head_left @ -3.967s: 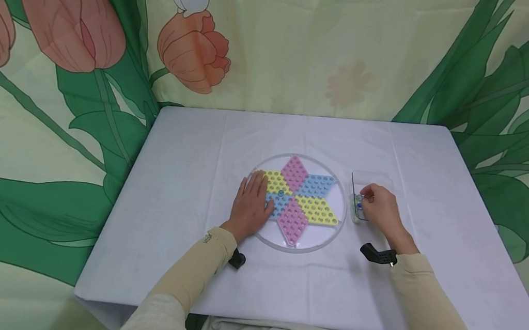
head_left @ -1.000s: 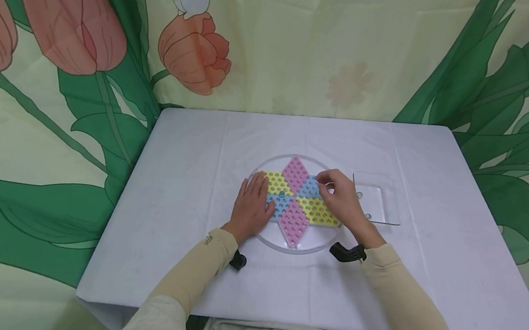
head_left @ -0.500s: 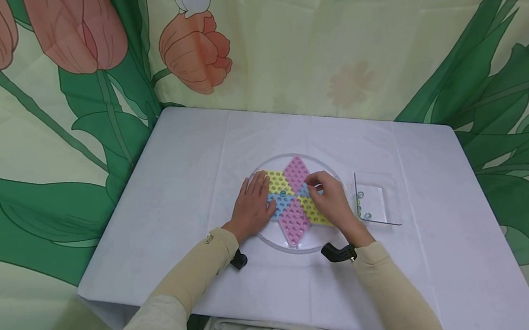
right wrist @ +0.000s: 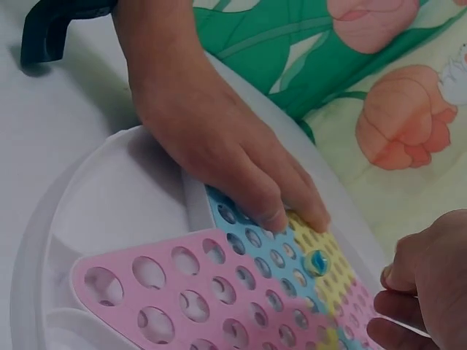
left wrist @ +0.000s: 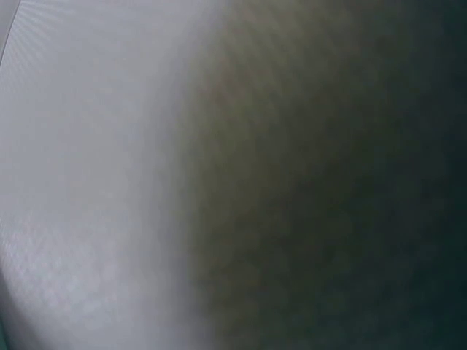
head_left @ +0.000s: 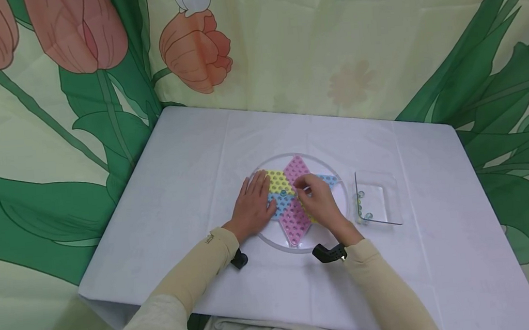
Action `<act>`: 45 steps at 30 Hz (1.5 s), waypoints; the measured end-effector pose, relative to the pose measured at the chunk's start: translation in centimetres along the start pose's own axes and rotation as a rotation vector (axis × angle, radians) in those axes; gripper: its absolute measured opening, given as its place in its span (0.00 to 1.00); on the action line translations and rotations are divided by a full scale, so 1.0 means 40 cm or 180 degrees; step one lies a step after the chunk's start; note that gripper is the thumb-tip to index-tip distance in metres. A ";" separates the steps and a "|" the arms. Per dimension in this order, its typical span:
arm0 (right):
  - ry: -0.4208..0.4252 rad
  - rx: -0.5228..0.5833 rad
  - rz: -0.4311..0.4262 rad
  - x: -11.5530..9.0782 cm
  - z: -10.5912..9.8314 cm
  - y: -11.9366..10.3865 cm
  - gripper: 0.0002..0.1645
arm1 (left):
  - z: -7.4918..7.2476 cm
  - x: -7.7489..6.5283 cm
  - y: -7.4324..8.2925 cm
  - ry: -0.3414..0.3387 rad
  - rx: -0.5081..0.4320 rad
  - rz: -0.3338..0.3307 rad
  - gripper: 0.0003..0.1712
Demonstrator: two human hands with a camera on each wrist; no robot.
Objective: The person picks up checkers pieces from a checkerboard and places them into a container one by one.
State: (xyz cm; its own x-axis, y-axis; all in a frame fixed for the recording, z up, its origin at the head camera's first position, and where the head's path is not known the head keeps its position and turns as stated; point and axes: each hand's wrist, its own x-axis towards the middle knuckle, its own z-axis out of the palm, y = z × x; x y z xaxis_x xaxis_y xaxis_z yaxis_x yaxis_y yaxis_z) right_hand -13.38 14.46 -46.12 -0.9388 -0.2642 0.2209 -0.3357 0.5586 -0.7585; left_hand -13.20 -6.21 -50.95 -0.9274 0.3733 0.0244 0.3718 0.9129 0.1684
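Observation:
A Chinese checkers board (head_left: 294, 225) with pink, yellow and blue star points lies on a round white base. One blue-green marble (right wrist: 317, 262) sits in a hole near its middle. My left hand (head_left: 251, 207) rests flat on the board's left side, fingers straight over the yellow and blue points. Over the board's centre, my right hand (head_left: 320, 202) pinches with thumb and fingers curled together; the marble brought from the box is hidden in its fingertips. Right of the board, a clear plastic box (head_left: 393, 196) holds several marbles (head_left: 368, 216). The left wrist view is mostly blurred sleeve.
A white cloth covers the table (head_left: 189, 155). Behind it hangs a curtain (head_left: 292, 49) printed with tulips and leaves. A dark wrist camera (head_left: 329, 253) hangs below the right wrist, over the table's front part.
My right hand has come from the marble box to the board, then moved further left over its centre. The left hand and the marble on the board have stayed in place.

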 end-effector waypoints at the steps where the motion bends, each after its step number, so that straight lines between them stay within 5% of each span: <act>1: -0.0014 0.0005 -0.0001 0.001 0.004 0.000 0.11 | 0.000 0.000 0.000 -0.0002 0.0002 0.0001 0.41; 25: -0.0215 -0.0069 0.0144 0.030 0.071 -0.002 0.08 | 0.006 0.003 -0.001 0.0027 0.0017 -0.0014 0.40; 45: -0.0293 -0.0223 -0.0036 0.032 0.093 0.019 0.08 | 0.000 0.004 0.002 -0.0086 0.0073 -0.0021 0.41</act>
State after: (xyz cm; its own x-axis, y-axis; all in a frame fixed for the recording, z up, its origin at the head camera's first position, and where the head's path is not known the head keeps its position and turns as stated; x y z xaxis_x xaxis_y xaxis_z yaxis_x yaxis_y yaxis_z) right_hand -14.54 11.63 -48.68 -0.9249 -0.3402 0.1696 -0.3539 0.6078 -0.7109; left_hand -13.32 -6.10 -50.92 -0.9286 0.3711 -0.0032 0.3667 0.9188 0.1458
